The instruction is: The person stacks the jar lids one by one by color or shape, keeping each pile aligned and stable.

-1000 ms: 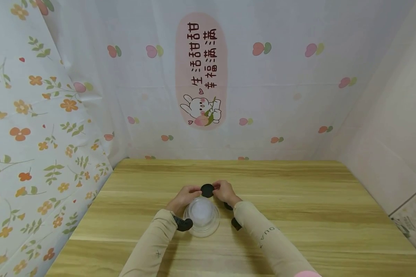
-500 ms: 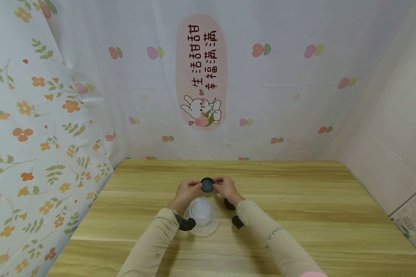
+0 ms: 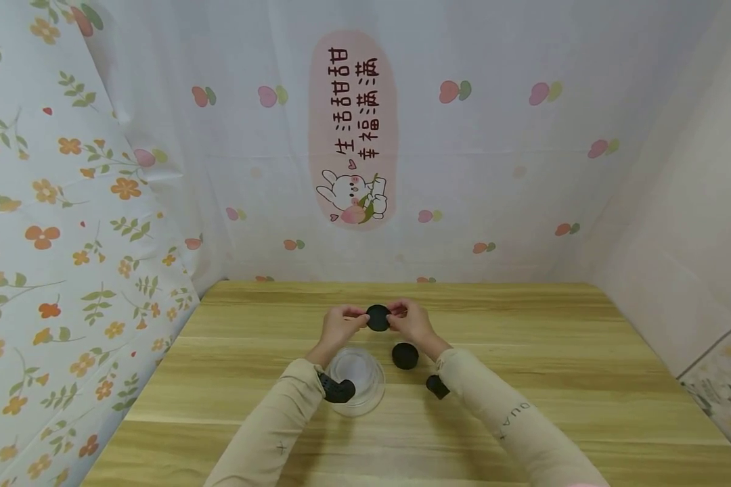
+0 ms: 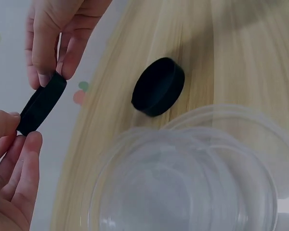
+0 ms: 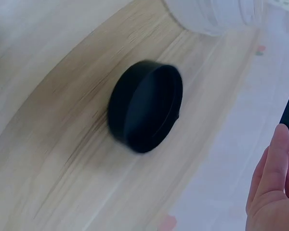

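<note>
A round black lid [image 3: 378, 318] is held up over the far part of the table, between both hands. My left hand [image 3: 341, 327] pinches its left edge, thumb on the near side. On the opposite edge, my right hand [image 3: 413, 322] pinches it the same way. The left wrist view shows the held black lid [image 4: 42, 105] edge-on, with fingertips at both ends. A second black lid [image 3: 405, 356] lies on the table below the right hand; its hollow side faces up in the right wrist view. Clear round plastic containers [image 3: 356, 375] sit below the left hand, partly hidden by the left wrist's camera.
The wooden table [image 3: 524, 379] reaches back to a patterned white curtain [image 3: 493, 169]. Floral cloth [image 3: 85, 270] hangs along the left side. Black cameras are strapped at both wrists, the left wrist camera [image 3: 338, 390] overlapping the containers in the head view.
Both hands have moved up and to the right with the held lid, which tilted along the way. The second lid, mostly hidden by the right wrist before, now shows fully.
</note>
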